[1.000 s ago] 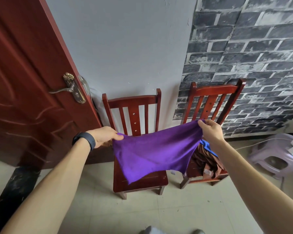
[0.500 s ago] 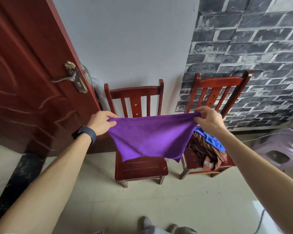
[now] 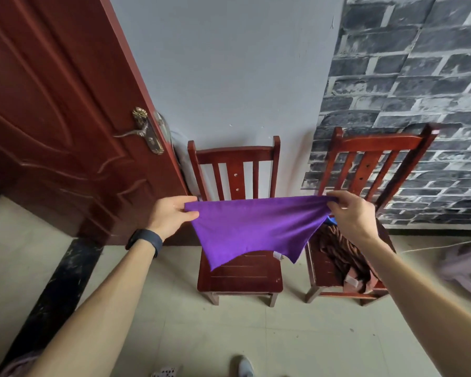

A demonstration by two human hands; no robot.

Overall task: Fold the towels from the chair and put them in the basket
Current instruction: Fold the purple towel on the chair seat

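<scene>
Only a sliver of a blue towel is being shown just below the right hand; the rest is being hidden by that hand and by the purple towel. A brown towel, lower down on the seat of the right chair, is being partly covered by the forearm. A pale stool beyond that forearm is being blurred and cut off by the frame edge.

The purple towel is being held stretched in the air between both hands. One top corner is being pinched by the left hand between thumb and fingers; the other is being pinched in the curled fingers of the right hand. The cloth is hanging below both hands, in front of the left chair.
</scene>
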